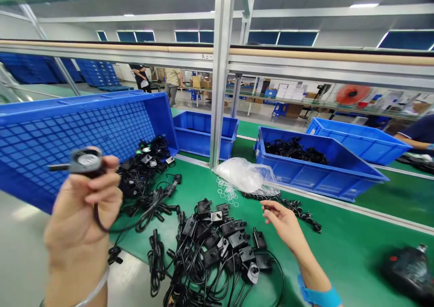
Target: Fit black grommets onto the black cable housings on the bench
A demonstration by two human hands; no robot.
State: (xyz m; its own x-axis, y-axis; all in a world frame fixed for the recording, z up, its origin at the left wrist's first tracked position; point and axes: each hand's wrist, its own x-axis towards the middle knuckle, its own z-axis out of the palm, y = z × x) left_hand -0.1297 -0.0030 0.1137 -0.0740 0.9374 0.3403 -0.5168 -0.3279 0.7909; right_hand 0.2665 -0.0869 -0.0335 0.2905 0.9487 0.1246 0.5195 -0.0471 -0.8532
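Observation:
My left hand (90, 198) is raised at the left, its fingers wrapped round a small black pump (87, 161). The pump has a round light-coloured face, a short stub pointing left and a cord (115, 230) trailing below the hand. Over the green table my right hand (280, 219) pinches a small dark part (267, 207), mostly hidden by the fingertips. Close by lies a row of small black parts (294, 206). Several white rings (227, 191) are scattered left of that hand. A heap of black corded pumps (233, 228) lies between the hands.
A tipped blue crate (81, 121) spills more corded pumps (149, 162) onto the green table (342, 248). A plastic bag (240, 173) sits by the metal post (220, 76). Behind are blue bins (325, 180). A blurred black power tool (408, 268) lies right. People stand farther off.

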